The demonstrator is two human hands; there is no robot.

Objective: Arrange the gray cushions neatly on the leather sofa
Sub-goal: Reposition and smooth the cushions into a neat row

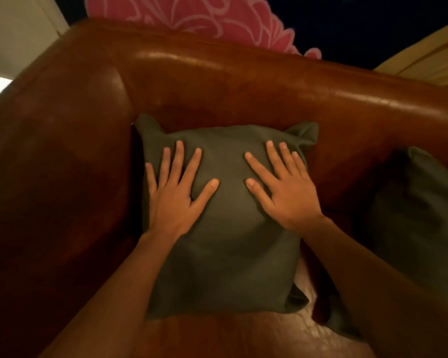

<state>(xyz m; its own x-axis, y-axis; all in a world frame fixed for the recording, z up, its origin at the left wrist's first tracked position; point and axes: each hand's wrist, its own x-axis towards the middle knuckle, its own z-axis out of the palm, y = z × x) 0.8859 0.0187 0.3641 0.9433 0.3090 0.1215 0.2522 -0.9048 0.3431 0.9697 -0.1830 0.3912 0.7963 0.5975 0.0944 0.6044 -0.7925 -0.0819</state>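
1. Two cushions are on the brown leather sofa (217,86): a plump gray cushion (225,254) in the corner beside the armrest, and a second gray cushion (419,215) in shadow at the right.
2. The corner cushion leans on the backrest, with its long axis running from the seat up to the backrest. Its two top corners poke up.
3. The left hand (176,197) and right hand (282,187) lie flat on its upper face, fingers straight and spread, gripping nothing.

Behind: pink floral motif (192,19) on dark backdrop (360,24); white wall (13,32) left.
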